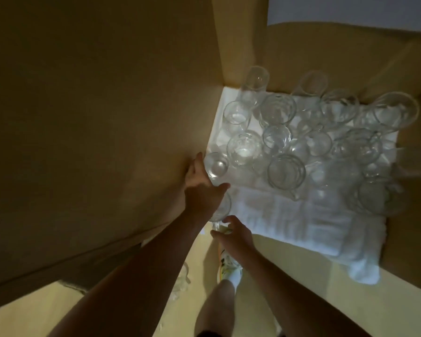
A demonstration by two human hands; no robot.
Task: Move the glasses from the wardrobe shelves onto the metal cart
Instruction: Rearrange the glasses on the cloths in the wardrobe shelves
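Head view: left hand (pixel 202 190) grips a glass (pixel 223 207) at the shelf's (pixel 289 244) front left corner, apparently upright; right hand (pixel 233 235) pinches its lower end. Other glasses (pixel 287 171) stand upright on white cloth (pixel 289 215).

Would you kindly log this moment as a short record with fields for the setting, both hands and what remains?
setting: wardrobe shelf lined with a white towel
left hand: reaching around a small glass at the shelf's left edge
right hand: gripping the base of a stemmed glass
remaining: many clear glasses standing on the towel
cart: not in view
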